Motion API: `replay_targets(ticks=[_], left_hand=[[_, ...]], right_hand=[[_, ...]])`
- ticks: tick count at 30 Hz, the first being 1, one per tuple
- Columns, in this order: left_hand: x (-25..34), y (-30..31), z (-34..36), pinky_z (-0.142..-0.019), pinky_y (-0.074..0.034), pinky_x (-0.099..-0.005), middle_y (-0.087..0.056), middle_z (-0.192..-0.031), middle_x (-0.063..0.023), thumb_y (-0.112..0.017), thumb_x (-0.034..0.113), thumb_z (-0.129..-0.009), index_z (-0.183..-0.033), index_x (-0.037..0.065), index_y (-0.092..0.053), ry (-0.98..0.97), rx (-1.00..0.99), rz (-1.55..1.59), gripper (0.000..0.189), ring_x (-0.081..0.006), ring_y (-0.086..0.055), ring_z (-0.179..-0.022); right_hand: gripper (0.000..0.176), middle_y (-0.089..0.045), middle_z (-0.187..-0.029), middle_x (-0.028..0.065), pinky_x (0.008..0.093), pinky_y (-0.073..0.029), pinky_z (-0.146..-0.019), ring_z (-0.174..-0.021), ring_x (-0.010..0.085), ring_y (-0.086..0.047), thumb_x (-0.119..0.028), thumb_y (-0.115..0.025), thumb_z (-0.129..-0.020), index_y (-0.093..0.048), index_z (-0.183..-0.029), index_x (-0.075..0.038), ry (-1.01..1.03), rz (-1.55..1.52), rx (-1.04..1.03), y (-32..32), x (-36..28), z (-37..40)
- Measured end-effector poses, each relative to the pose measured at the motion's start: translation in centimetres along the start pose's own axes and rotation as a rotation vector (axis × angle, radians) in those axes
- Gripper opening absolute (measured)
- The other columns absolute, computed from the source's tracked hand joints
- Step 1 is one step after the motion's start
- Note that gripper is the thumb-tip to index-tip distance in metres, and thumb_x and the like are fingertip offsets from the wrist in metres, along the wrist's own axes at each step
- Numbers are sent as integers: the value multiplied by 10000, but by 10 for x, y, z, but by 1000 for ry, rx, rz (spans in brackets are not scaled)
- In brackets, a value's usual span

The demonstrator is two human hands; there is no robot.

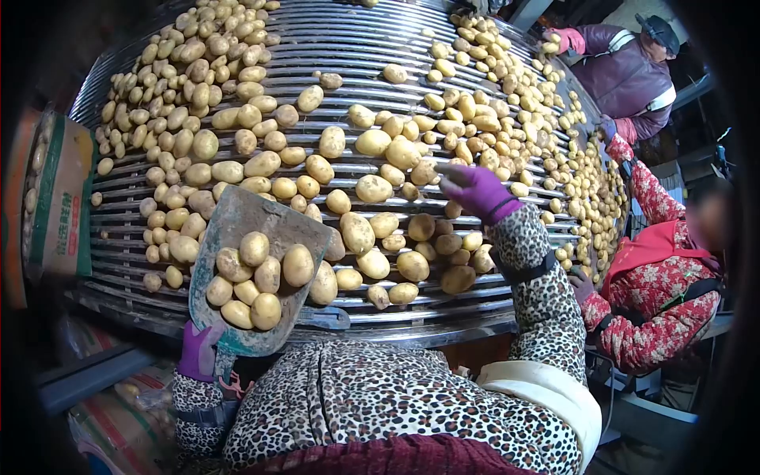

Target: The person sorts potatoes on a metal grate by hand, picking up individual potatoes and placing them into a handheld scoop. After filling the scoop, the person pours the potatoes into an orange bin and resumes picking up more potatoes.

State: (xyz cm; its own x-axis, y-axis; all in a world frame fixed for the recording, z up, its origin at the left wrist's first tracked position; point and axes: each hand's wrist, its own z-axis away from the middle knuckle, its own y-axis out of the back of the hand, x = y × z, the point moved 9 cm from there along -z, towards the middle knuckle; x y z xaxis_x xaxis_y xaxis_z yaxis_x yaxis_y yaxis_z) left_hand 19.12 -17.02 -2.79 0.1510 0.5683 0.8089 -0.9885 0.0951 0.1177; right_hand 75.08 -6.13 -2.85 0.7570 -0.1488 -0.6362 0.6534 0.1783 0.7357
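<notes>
A worn green scoop (214, 281) carries several potatoes (267, 277) over the near left part of a slatted metal table (340, 55). My left hand (199, 350), in a purple glove, is closed round the scoop's near end, by its handle. My right hand (473, 190), also in a purple glove, reaches over the middle of the slats. Its fingers point left with the fingertips next to a potato (423, 172); whether they touch it is unclear. Loose potatoes (372, 188) lie around and beyond the scoop.
A large heap of potatoes (178, 71) covers the far left, another (507, 95) the right. A printed carton (67, 202) stands at the left edge. Two co-workers, one in a dark red jacket (621, 79), one in a red flowered top (657, 317), are at the right edge.
</notes>
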Motion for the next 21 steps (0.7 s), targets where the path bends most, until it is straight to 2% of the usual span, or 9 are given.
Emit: replay_targets(ticks=[4, 6, 7, 8, 10, 12, 14, 17, 21], left_hand=[[0, 4, -1, -892, -475, -311, -600, -1158, -87, -576, 148, -940, -1247, -14, -503, -52, 13, -85, 355, -174, -582, -1040], [-1, 5, -1, -904, -467, -312, -597, -1161, -89, -571, 142, -945, -1242, -16, -504, -47, 16, -95, 343, -176, -579, -1045], [2, 4, -1, -911, -462, -313, -593, -1166, -91, -571, 142, -945, -1241, -17, -502, -55, 17, -89, 344, -177, -574, -1054], [4, 2, 1, -919, -457, -315, -590, -1171, -94, -572, 143, -944, -1241, -17, -500, -62, 18, -82, 345, -178, -570, -1062], [6, 2, 3, -931, -448, -316, -581, -1183, -98, -570, 144, -944, -1239, -18, -498, -79, 19, -111, 344, -180, -560, -1078], [7, 2, 4, -941, -440, -316, -572, -1197, -101, -567, 145, -944, -1235, -18, -496, -102, 23, -178, 341, -181, -551, -1094], [16, -5, 7, -947, -439, -318, -568, -1206, -104, -565, 142, -942, -1242, -19, -491, -77, 24, -131, 349, -183, -547, -1103], [9, -2, 7, -954, -440, -323, -564, -1219, -111, -565, 139, -936, -1258, -20, -482, -15, 41, -47, 369, -189, -547, -1108], [-1, 1, 0, -948, -465, -337, -568, -1231, -115, -575, 147, -925, -1293, -14, -469, 6, 20, 10, 415, -203, -568, -1107]], right_hand=[[478, -688, -1069, 156, 383, -539, -837, -956, 277, -675, -378, -635, -880, -552, -1319, -209, -28, 13, 73, 7, -23, -40], [600, -644, -1144, 197, 406, -516, -891, -1045, 319, -637, -418, -654, -845, -479, -1382, -213, 116, 46, 95, -18, -31, -58], [728, -553, -1272, 225, 436, -482, -942, -1133, 373, -577, -434, -679, -813, -379, -1443, -224, 201, 161, 42, -32, -52, -56], [816, -479, -1347, 235, 451, -460, -968, -1182, 411, -530, -410, -712, -789, -309, -1472, -215, 112, 362, 10, -42, -67, -50], [871, -415, -1378, 279, 473, -437, -999, -1202, 442, -500, -386, -733, -782, -259, -1491, -208, 190, 239, -4, -56, -82, -35], [877, -359, -1404, 318, 501, -409, -1031, -1223, 465, -468, -375, -735, -782, -257, -1494, -192, 304, -48, -129, -78, -88, -13], [867, -261, -1477, 300, 513, -386, -1049, -1256, 477, -412, -389, -729, -783, -272, -1494, -197, 422, 257, 16, -78, -104, 21], [876, -237, -1497, 279, 505, -405, -1030, -1250, 450, -423, -361, -758, -743, -307, -1481, -226, 431, 380, -25, -71, -111, 56], [714, -426, -1373, 228, 492, -443, -946, -1154, 386, -511, -303, -757, -707, -479, -1356, -196, 514, 358, 15, -69, -108, 93]])
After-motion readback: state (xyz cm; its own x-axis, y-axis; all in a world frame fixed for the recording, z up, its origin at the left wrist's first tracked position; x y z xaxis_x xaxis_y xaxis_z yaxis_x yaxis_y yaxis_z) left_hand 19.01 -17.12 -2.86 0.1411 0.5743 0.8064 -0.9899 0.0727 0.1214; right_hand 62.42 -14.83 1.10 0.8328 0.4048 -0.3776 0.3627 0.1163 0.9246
